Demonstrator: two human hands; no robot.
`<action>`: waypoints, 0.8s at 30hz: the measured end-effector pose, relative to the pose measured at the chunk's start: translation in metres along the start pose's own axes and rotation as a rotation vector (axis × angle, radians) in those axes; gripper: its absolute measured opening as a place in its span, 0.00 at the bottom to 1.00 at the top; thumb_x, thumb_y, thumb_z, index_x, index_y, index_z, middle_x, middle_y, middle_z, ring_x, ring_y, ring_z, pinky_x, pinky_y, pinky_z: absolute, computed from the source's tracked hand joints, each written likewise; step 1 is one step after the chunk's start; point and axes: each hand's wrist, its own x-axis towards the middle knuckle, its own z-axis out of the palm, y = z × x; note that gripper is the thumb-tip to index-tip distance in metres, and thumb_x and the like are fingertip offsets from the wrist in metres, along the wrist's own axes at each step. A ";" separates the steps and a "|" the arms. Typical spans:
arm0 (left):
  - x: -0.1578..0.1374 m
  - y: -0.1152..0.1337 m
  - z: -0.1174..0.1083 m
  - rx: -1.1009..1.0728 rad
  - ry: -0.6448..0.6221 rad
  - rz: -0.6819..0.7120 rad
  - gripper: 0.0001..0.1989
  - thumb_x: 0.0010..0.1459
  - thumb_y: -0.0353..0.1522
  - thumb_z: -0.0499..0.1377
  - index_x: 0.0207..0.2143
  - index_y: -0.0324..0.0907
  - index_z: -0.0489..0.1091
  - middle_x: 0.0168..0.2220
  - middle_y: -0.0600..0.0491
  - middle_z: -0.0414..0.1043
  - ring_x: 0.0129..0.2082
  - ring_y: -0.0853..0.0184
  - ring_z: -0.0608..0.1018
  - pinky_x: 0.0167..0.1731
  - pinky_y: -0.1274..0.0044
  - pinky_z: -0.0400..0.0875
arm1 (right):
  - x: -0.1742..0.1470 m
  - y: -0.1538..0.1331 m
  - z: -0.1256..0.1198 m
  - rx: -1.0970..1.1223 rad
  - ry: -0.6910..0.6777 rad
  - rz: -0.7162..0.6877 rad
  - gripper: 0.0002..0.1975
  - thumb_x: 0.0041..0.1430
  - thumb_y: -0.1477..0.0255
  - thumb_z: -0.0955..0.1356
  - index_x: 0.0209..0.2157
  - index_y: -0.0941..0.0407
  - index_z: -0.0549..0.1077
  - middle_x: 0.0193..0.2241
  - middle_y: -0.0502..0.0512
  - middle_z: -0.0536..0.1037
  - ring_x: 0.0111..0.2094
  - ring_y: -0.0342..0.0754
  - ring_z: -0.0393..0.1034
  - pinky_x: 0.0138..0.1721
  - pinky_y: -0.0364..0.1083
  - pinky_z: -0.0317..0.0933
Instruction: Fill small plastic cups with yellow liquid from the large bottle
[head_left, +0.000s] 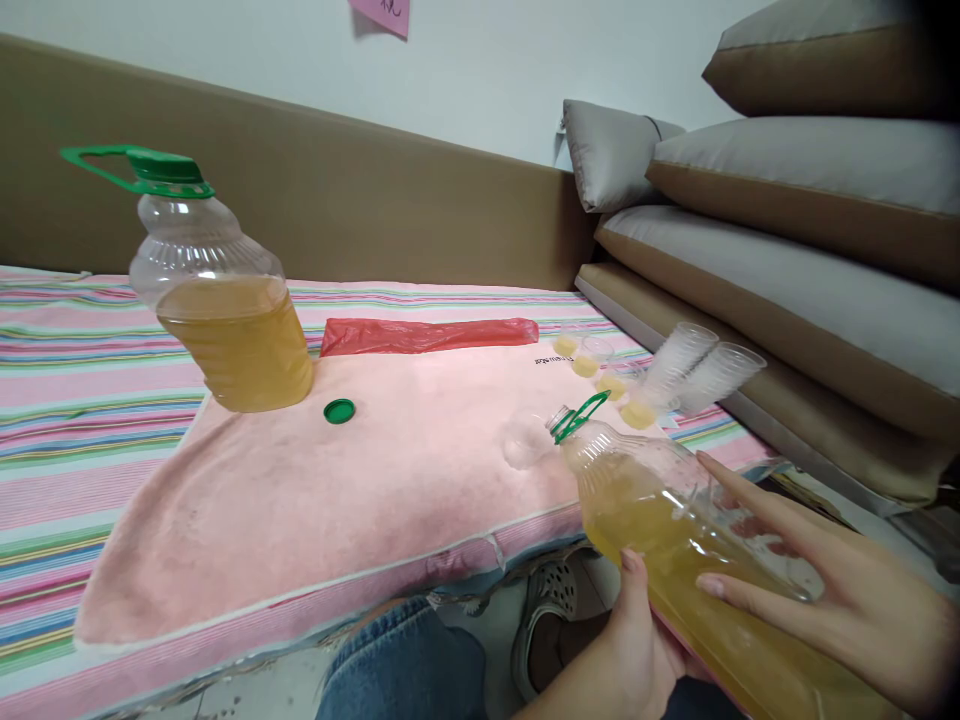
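A large clear plastic bottle of yellow liquid (pixel 645 520) is tilted, its green-ringed neck pointing left. My left hand (pixel 637 640) supports it from beneath, thumb against the near side. My right hand (pixel 817 580) grips its upper side near the handle hollow. The uncapped mouth is right beside a small clear plastic cup (pixel 521 440) on the pink towel (pixel 360 490). Whether liquid is flowing into this cup I cannot tell. Behind the bottle, several cups with yellow liquid (pixel 585 365) stand in a row. A green cap (pixel 340 410) lies on the towel.
A second bottle (pixel 247 340), capped in green and partly full, stands at left. A red plastic bag (pixel 431 336) lies behind the towel. Two stacks of clear cups (pixel 720 375) lean at right, by piled cushions (pixel 795 240). The bed's front edge runs above my knee.
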 end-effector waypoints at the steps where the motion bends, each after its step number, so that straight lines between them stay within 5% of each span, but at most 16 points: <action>1: 0.000 0.001 0.001 0.005 -0.003 0.000 0.60 0.34 0.71 0.52 0.63 0.44 0.63 0.60 0.40 0.69 0.58 0.43 0.71 0.53 0.53 0.66 | 0.000 -0.001 -0.001 0.002 -0.005 0.002 0.42 0.62 0.45 0.65 0.70 0.46 0.48 0.51 0.57 0.76 0.44 0.60 0.76 0.40 0.51 0.73; 24: 0.000 0.002 0.002 -0.004 -0.037 0.003 0.61 0.34 0.71 0.52 0.64 0.44 0.60 0.62 0.39 0.66 0.57 0.44 0.72 0.52 0.53 0.67 | 0.002 0.001 -0.001 -0.004 -0.029 0.003 0.42 0.62 0.45 0.65 0.70 0.44 0.48 0.52 0.58 0.74 0.46 0.59 0.74 0.46 0.54 0.71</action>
